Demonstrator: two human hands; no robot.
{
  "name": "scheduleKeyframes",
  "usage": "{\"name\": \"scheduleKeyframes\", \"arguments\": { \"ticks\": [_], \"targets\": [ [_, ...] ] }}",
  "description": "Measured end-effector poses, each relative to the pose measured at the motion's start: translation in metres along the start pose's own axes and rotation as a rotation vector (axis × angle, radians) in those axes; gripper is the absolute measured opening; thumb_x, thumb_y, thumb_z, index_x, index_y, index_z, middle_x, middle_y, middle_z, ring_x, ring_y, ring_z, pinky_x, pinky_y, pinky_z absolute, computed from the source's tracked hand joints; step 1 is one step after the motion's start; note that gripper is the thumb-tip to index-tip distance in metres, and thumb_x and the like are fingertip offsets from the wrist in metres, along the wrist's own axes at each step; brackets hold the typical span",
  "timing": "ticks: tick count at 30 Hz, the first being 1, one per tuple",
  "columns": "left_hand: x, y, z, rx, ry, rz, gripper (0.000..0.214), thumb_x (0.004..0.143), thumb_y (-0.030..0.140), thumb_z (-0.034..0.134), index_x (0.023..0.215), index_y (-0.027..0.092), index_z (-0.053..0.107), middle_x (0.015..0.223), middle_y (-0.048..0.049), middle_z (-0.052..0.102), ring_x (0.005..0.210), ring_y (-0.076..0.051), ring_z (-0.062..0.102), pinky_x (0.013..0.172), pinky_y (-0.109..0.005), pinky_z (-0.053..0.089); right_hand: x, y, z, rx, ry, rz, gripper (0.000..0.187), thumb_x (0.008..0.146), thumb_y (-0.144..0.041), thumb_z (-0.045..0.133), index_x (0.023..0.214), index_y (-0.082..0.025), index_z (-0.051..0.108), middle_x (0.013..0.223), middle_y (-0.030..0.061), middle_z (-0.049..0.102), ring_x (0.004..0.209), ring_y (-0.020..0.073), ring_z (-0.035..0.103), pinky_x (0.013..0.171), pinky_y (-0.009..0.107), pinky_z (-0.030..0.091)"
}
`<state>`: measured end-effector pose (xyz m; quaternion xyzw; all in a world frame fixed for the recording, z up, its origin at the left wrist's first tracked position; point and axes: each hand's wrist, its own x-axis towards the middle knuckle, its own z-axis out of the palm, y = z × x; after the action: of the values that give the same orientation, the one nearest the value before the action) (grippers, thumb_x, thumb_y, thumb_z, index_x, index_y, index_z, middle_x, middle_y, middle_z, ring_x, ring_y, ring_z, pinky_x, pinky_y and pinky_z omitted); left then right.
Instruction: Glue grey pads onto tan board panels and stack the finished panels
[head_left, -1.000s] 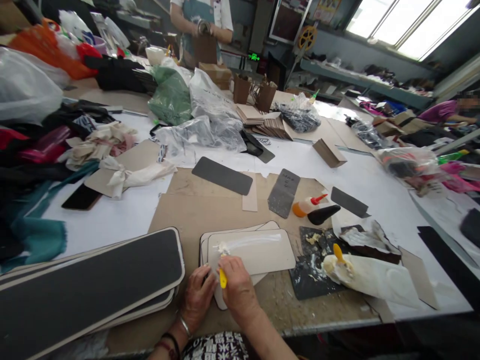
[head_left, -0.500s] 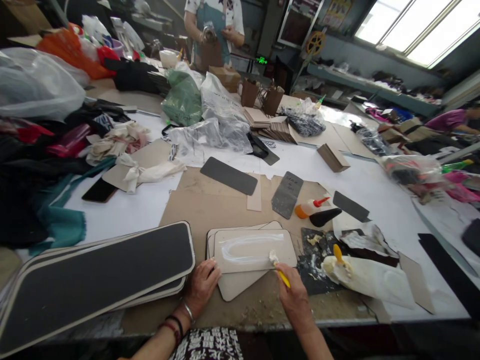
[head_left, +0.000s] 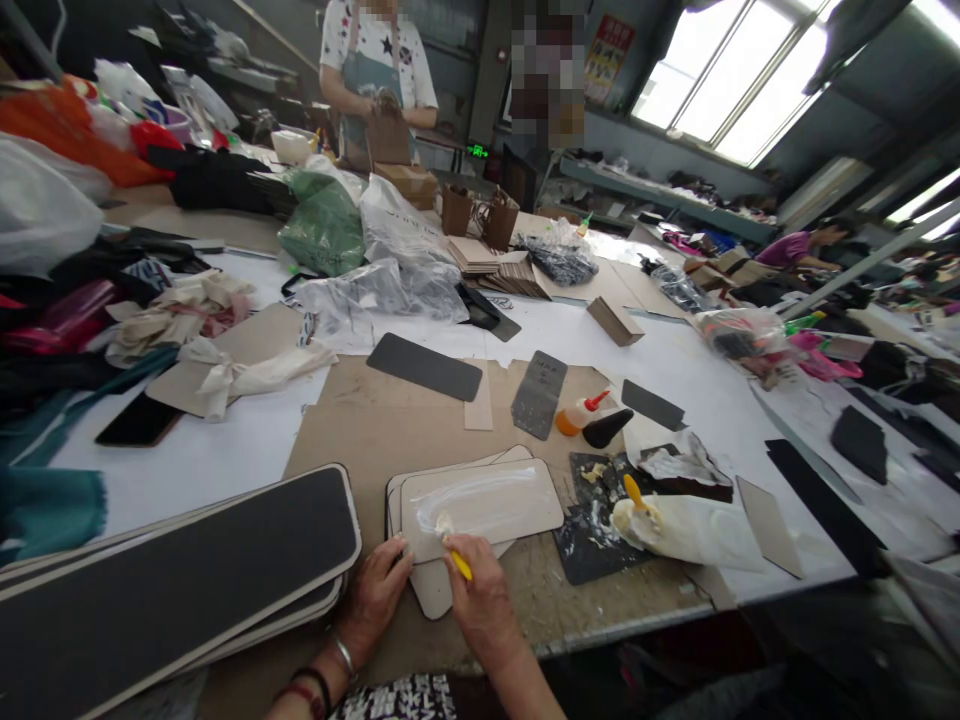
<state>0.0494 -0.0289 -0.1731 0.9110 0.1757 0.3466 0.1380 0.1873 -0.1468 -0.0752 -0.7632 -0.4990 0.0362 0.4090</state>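
My right hand (head_left: 484,595) is closed on a small yellow-handled brush (head_left: 454,552). Its glue-laden tip rests on the near left corner of the top beige card panel (head_left: 495,497), which carries a shiny loop of wet glue. My left hand (head_left: 379,590) lies with fingers curled on the near left edge of the stack of panels, holding it down. To the left lies a pile of long black panels with beige rims (head_left: 172,580). A heap of white glue with a second yellow brush (head_left: 637,500) sits on paper to the right.
An orange glue bottle (head_left: 576,414) and grey and black cut pieces (head_left: 424,366) lie on the brown board beyond. Fabric, plastic bags and a phone (head_left: 139,420) crowd the left. A person in an apron (head_left: 373,70) stands at the far end; another person sits at far right.
My right hand has swept the brush back from the panel's right end to its near left corner. The left hand stays on the stack. The camera has tilted up slightly.
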Motion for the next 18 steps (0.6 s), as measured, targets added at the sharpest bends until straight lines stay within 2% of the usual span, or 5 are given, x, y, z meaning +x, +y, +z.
{"name": "scheduleKeyframes", "arguments": {
  "ticks": [3, 7, 11, 14, 18],
  "targets": [
    [0.002, 0.002, -0.002, 0.035, -0.011, 0.014, 0.028, 0.087, 0.021, 0.038, 0.089, 0.017, 0.065, 0.095, -0.0078, 0.064, 0.092, -0.021, 0.059, 0.078, -0.032, 0.052, 0.005, 0.008, -0.017, 0.042, 0.094, 0.109, 0.019, 0.087, -0.027, 0.041, 0.093, -0.020, 0.057, 0.087, 0.0051, 0.063, 0.084, 0.0154, 0.058, 0.076, 0.027, 0.048],
    [0.009, 0.006, -0.009, 0.073, -0.022, 0.041, 0.032, 0.087, 0.020, 0.035, 0.085, 0.015, 0.066, 0.094, -0.0096, 0.065, 0.091, -0.021, 0.060, 0.077, -0.032, 0.053, 0.014, 0.049, -0.061, -0.129, 0.311, 0.231, 0.033, 0.084, -0.044, 0.040, 0.088, -0.017, 0.059, 0.087, 0.0081, 0.064, 0.083, 0.0190, 0.059, 0.077, 0.032, 0.046],
    [0.008, 0.004, -0.011, 0.065, -0.007, 0.070, 0.033, 0.088, 0.023, 0.034, 0.086, 0.016, 0.066, 0.092, -0.0099, 0.066, 0.088, -0.021, 0.062, 0.074, -0.031, 0.054, 0.006, 0.075, -0.112, -0.210, 0.349, 0.443, 0.044, 0.081, -0.055, 0.036, 0.085, -0.017, 0.058, 0.079, 0.0084, 0.064, 0.074, 0.0202, 0.060, 0.072, 0.032, 0.045],
    [0.003, -0.001, -0.007, 0.034, 0.004, 0.075, 0.034, 0.088, 0.029, 0.034, 0.089, 0.018, 0.066, 0.094, -0.0087, 0.065, 0.087, -0.022, 0.063, 0.073, -0.032, 0.055, -0.008, 0.094, -0.159, -0.334, 0.502, 0.595, 0.051, 0.078, -0.060, 0.034, 0.085, -0.015, 0.057, 0.070, 0.0097, 0.063, 0.068, 0.0223, 0.060, 0.066, 0.032, 0.044],
    [0.001, -0.004, -0.003, 0.014, 0.019, 0.069, 0.033, 0.087, 0.031, 0.034, 0.092, 0.020, 0.065, 0.095, -0.0064, 0.065, 0.087, -0.022, 0.062, 0.073, -0.034, 0.056, -0.018, 0.130, -0.207, -0.533, 0.540, 0.628, 0.052, 0.078, -0.059, 0.028, 0.084, -0.015, 0.055, 0.069, 0.0110, 0.062, 0.065, 0.0234, 0.058, 0.063, 0.034, 0.042]
  ]
}}
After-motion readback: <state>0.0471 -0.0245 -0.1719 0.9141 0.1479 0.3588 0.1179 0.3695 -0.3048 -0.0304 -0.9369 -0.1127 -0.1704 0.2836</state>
